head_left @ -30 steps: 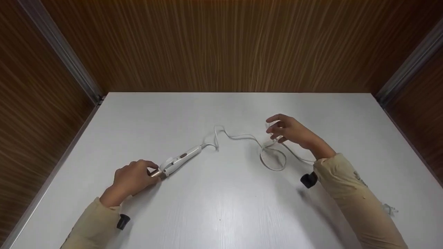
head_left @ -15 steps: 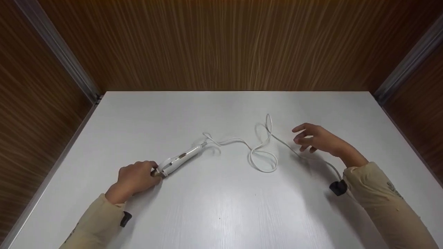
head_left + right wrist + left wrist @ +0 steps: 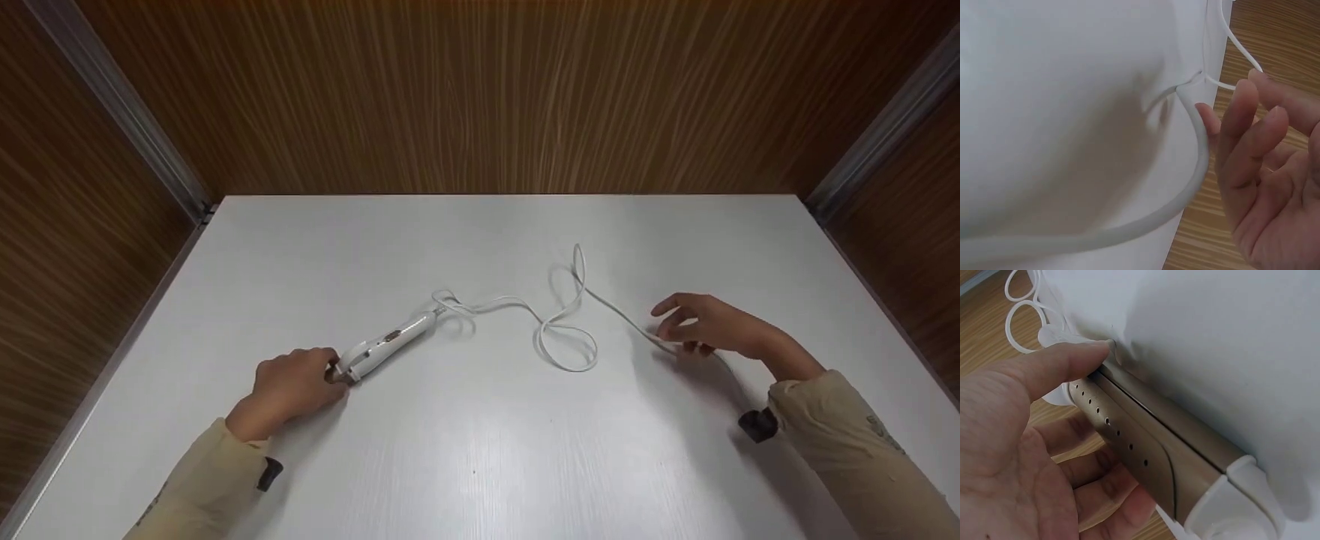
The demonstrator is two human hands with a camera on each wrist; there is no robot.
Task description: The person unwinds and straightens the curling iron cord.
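Observation:
A white curling iron [image 3: 390, 337] lies on the white table [image 3: 480, 450], its handle pointing toward the far right. My left hand [image 3: 296, 382] grips its gold barrel. In the left wrist view the fingers and thumb [image 3: 1061, 363] curl round the perforated gold barrel [image 3: 1140, 439]. The white cord [image 3: 562, 341] runs from the handle through a loop to my right hand [image 3: 701, 326]. That hand hovers low over the cord with loosely bent fingers. In the right wrist view the fingertips [image 3: 1241, 112] touch the cord [image 3: 1199, 163] without closing on it.
Brown wood-grain walls [image 3: 480, 97] enclose the table at the back and on both sides, with metal corner strips [image 3: 127, 112]. A black wrist camera [image 3: 757, 424] sits by my right cuff and another [image 3: 268, 472] by my left.
My right hand let go of the cord it held lifted and moved right and nearer to me. The cord now lies flat on the table. My left hand kept its grip.

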